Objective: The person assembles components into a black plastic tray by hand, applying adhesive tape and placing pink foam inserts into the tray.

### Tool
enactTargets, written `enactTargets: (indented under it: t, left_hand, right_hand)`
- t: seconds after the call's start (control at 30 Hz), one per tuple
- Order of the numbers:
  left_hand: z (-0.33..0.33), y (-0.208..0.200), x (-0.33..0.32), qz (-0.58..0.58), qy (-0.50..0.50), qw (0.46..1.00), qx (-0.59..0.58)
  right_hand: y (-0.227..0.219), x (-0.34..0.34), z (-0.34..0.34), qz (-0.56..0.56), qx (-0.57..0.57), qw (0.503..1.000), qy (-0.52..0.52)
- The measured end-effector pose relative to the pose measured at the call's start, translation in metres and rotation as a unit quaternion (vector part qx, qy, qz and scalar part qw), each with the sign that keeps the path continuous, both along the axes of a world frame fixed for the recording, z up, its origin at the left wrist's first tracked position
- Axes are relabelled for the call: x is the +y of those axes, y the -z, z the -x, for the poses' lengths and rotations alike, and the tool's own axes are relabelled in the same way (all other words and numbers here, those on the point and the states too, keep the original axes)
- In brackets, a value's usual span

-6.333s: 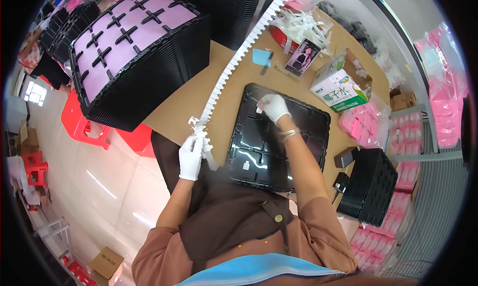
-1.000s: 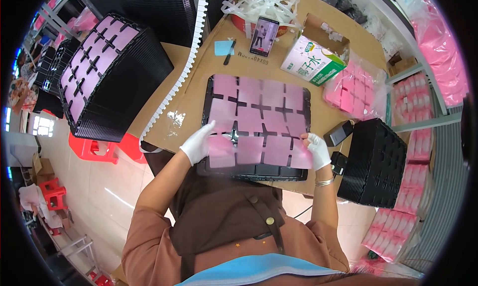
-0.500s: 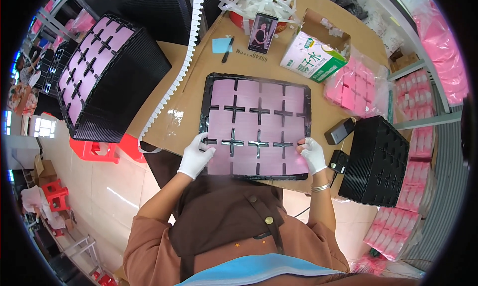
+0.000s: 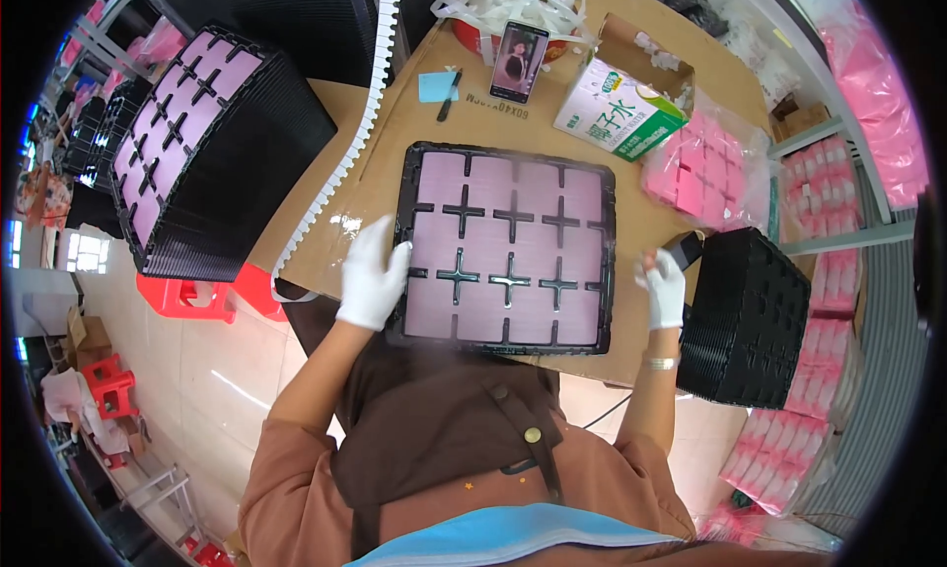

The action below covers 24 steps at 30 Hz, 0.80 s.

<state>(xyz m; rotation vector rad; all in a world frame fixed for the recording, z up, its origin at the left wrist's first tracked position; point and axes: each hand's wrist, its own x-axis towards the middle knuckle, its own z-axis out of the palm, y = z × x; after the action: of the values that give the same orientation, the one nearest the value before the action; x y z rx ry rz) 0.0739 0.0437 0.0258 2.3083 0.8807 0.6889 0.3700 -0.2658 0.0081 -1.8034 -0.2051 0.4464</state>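
Observation:
A black plastic tray (image 4: 606, 335) lies on the table before me, with a pink sheet (image 4: 483, 310) in it. Dark cross-shaped ridges (image 4: 510, 280) stand out across the pink surface. My left hand (image 4: 373, 279), in a white glove, is open at the tray's left edge, fingers stretched out. My right hand (image 4: 664, 289), gloved with bare fingertips, is off the tray to its right. Its fingers are bent and look slightly apart, with nothing seen in them. It is close to a small black box (image 4: 683, 245), which it partly hides.
A stack of black trays (image 4: 745, 320) stands at the right; a tall stack topped with pink (image 4: 247, 123) stands at the left. Behind are a phone (image 4: 518, 64), a knife (image 4: 448, 97), an open carton (image 4: 621, 103), bagged pink pieces (image 4: 705, 167) and a red basin (image 4: 469, 39) of white strips.
Both hands have let go of the pink sheet and moved outward, the left to the tray's edge and the right toward the small black box. The sheet now sits further inside the tray's rim.

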Motion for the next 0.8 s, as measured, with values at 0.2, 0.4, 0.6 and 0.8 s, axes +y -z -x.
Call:
enactTargets:
  t: [0.2,0.4,0.6,0.8]
  left_hand:
    - [-0.109,0.021,-0.004,-0.18,0.216,0.95,0.138]
    - [-0.076,0.029,0.04,-0.169,0.197,0.942,0.21]
    - [-0.082,0.029,0.034,-0.237,0.163,0.928,0.236]
    - [-0.015,0.018,0.017,-0.215,0.209,0.926,0.229]
  right_hand:
    - [0.019,0.139,-0.008,-0.221,0.185,0.947,-0.14]
    - [0.047,0.135,-0.047,-0.149,0.176,0.973,0.0]
    - [0.052,0.152,-0.031,-0.169,0.195,0.965,-0.056]
    - [0.042,0.078,-0.019,-0.094,0.063,0.988,-0.106]
